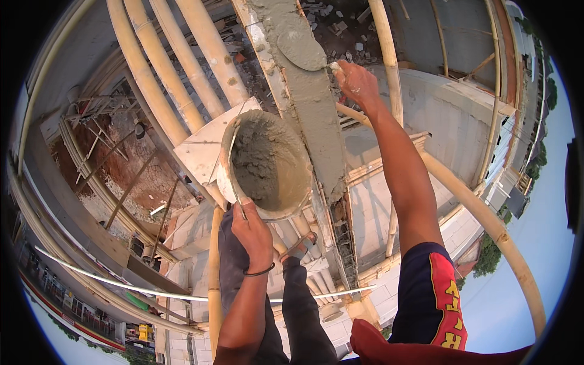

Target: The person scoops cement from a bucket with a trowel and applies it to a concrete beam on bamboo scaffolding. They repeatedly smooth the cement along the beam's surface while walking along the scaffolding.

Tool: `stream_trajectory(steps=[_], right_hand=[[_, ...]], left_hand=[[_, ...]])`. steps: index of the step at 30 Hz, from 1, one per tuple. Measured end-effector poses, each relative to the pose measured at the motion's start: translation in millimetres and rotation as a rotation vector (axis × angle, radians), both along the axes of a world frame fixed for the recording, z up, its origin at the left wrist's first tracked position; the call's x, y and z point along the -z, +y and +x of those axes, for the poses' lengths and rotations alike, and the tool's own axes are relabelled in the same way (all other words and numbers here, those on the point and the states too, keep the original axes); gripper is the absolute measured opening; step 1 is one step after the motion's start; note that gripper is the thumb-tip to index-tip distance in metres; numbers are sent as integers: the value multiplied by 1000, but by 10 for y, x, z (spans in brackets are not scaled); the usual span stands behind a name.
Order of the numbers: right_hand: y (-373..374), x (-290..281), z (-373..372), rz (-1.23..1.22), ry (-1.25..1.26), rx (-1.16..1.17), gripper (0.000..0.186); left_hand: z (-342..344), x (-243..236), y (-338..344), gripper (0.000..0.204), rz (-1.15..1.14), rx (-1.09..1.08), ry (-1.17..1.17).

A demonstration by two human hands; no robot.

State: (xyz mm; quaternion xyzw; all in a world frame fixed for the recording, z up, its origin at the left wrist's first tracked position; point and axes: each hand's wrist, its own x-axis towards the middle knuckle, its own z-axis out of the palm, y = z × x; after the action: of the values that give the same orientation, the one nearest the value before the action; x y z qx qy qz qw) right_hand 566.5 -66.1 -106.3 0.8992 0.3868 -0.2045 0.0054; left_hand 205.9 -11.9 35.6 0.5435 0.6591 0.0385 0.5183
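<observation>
My left hand [252, 234] is closed on the near rim and thin wire handle of a bucket [226, 176]. Grey wet mortar [258, 161] lies inside, heaped toward the far left side. To the bucket's right runs a narrow wall top [319, 131], coated with smoothed mortar in its middle and far stretch. Over that far stretch my right hand [357, 84] grips a trowel by its handle, mostly hidden in the fingers. The trowel's rounded blade [302, 50] is smeared with mortar and rests against the coated surface.
Thick bamboo poles [176, 67] lie left of the wall beside a pale board [210, 143] under the bucket. More bamboo [486, 225] crosses at right. My sandalled foot [299, 246] stands on the scaffold; rubble [334, 24] and reddish ground [146, 164] lie far below.
</observation>
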Motion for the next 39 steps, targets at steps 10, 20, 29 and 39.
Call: stream_trajectory(steps=[10, 20, 29, 39], right_hand=[[-2217, -234, -1346, -100, 143, 43, 37], [-4316, -487, -3413, -300, 233, 663, 39], [-3961, -675, -4373, 93, 162, 1036, 32], [-4399, -232, -4475, -63, 353, 852, 20]], left_hand=[[-130, 138, -294, 33, 17, 49, -78], [-212, 149, -622, 39, -162, -17, -178], [-320, 123, -1005, 60, -137, 290, -166], [-631, -50, -1652, 54, -93, 493, -121]])
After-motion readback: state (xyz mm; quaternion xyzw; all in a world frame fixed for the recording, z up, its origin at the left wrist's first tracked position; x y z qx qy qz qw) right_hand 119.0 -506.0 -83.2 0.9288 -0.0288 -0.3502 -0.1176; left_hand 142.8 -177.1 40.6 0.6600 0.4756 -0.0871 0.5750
